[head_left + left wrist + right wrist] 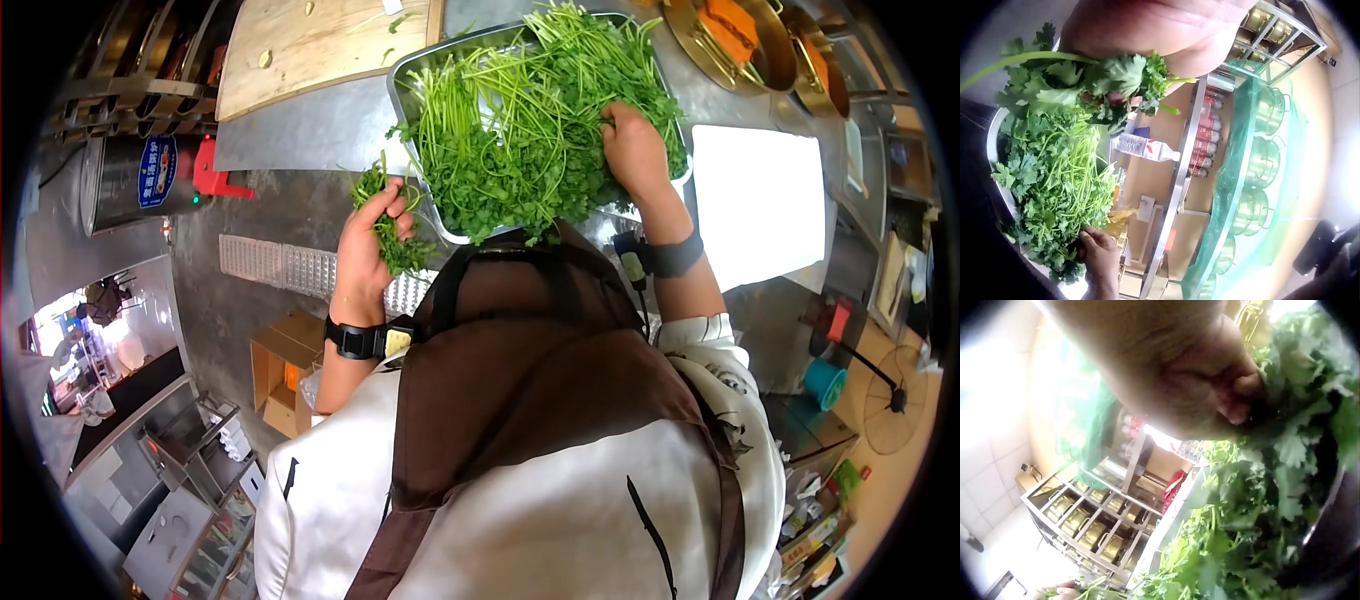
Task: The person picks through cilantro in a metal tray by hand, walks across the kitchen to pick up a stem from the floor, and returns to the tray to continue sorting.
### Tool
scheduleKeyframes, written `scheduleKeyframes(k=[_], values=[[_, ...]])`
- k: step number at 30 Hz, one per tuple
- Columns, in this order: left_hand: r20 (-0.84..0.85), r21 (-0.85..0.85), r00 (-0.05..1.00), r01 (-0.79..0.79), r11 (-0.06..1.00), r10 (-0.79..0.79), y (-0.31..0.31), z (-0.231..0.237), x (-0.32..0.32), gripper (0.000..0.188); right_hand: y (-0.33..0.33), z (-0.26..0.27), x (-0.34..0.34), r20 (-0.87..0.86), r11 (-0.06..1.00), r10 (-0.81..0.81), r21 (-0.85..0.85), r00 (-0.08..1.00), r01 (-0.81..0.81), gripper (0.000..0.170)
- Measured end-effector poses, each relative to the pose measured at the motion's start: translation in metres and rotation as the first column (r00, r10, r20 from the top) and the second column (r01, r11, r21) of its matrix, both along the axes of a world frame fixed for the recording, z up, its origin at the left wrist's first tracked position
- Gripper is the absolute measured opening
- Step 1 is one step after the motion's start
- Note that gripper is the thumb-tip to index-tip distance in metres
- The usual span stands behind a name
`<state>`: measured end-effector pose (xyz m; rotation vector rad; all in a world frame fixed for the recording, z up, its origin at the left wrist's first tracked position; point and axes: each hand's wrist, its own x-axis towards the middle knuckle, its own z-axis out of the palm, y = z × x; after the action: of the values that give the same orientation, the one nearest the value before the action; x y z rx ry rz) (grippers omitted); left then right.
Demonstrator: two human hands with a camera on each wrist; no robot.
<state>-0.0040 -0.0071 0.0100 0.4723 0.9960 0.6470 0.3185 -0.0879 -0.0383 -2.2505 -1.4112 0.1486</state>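
Note:
A metal tray (456, 238) is heaped with cilantro (510, 140), pale stems toward the far side and leaves toward the person. Off the tray's left edge, the left hand (365, 240) grips a small bunch of cilantro (402, 250), its leaves hanging below the fingers; the left wrist view shows the same bunch (1125, 75) close up, with stems poking out. The right hand (636, 155) is at the right part of the heap, fingers curled into the leaves. Thumb and fingers of that right hand (1100, 250) pinch leaves in the left wrist view; its fingertips are partly hidden by greenery.
A wooden board (320, 50) with a few scraps lies at the far left of the metal counter. Brass-coloured pans (690, 45) stand at the far right, above a white sheet (760, 205). On the floor at left are a cardboard box (280, 365) and a metal drain grate (285, 262).

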Motion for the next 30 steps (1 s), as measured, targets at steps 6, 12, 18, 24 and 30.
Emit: scheduleKeyframes(k=[6,12,18,24,30], values=[[0.005,0.003,1.0,-0.001,1.0,0.001,0.002,0.002,0.004,0.022,-0.002,0.007,0.001,-0.083,1.0,-0.003,0.021,0.997,0.005,0.015],[-0.022,0.0,0.999,-0.034,0.999,0.034,0.002,0.0,0.0,0.022,0.001,0.024,0.007,-0.077,0.983,-0.058,0.169,0.995,0.07,0.015],[-0.005,0.01,0.999,-0.042,0.999,0.042,0.003,-0.001,-0.004,0.023,0.004,0.032,0.027,-0.049,0.961,-0.056,0.27,0.997,0.068,0.016],[-0.017,-0.012,0.999,-0.036,0.999,0.035,0.001,0.0,-0.001,0.022,0.001,0.042,-0.038,-0.574,0.931,0.259,-0.067,0.777,-0.36,0.016],[0.008,-0.007,1.0,-0.026,1.0,0.026,0.0,0.003,0.0,0.022,0.005,0.012,-0.053,-0.386,0.834,0.37,-0.262,0.845,-0.485,0.021]])
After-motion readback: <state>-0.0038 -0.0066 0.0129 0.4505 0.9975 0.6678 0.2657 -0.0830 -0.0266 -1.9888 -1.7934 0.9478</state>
